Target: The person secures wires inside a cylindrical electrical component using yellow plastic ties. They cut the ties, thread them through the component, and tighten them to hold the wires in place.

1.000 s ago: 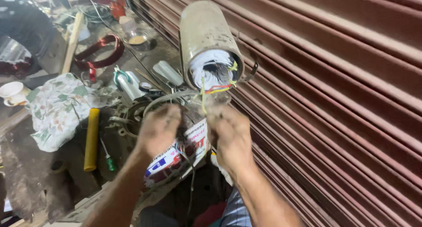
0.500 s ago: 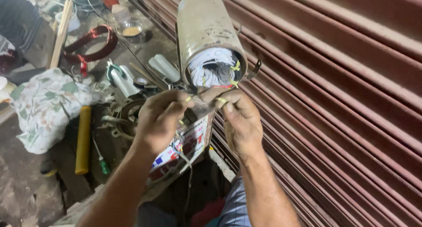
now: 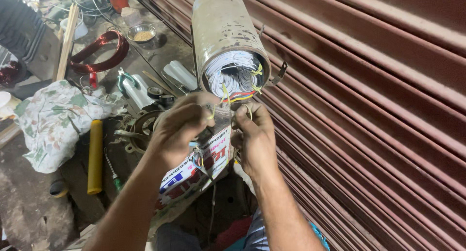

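A scuffed grey metal cylinder [image 3: 223,35], open at its near end, lies tilted against the ribbed dark-red roller shutter [image 3: 369,100]. Its mouth is packed with a white coil winding [image 3: 232,77], and thin yellow, red and blue lead wires [image 3: 238,96] spill out of it toward the person. Both hands sit close together just below that mouth. The left hand [image 3: 182,127] is pinched on the wires with its fingertips, and the right hand [image 3: 255,134] is pinched on them beside it, the thumbs nearly touching. Under the hands lies a flat printed card package, white with red and blue lettering [image 3: 199,171], slanting down toward the left.

On the cluttered floor to the left, a small round steel bowl [image 3: 141,34] holds a tan granular stuff. Near it lies a ring of reddish copper wire [image 3: 99,49]. A crumpled floral cloth [image 3: 56,122] is spread beside a yellow cylindrical rod [image 3: 95,156], and a green-handled screwdriver [image 3: 113,175] lies just beside the rod.
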